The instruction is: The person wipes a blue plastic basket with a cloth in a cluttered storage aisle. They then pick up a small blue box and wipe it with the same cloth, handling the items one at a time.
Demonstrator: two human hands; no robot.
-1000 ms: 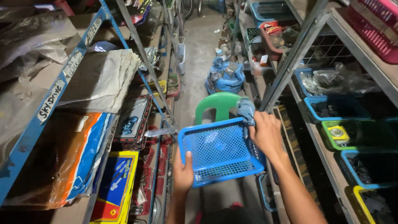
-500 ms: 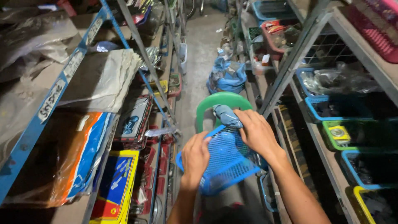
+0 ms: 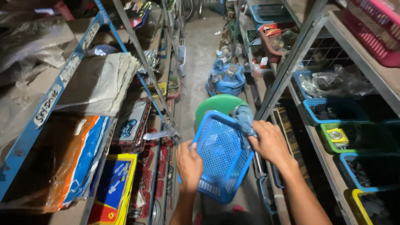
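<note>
2 hands (image 3: 189, 166) (image 3: 271, 143) grip 1 blue basket (image 3: 221, 156).

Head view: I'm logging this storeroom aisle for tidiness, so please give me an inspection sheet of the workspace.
Surface: bare concrete aisle floor.
Job's things: blue mesh basket, tilted on edge; grey cloth at its upper rim.
Clutter: blue bag and scraps on the floor; green stool behind the basket.
Grips: left hand holds the basket's side; right hand holds the cloth.
Cables: nothing seen.
Surroundings: metal shelving on both sides with coloured bins and wrapped packages.
</note>
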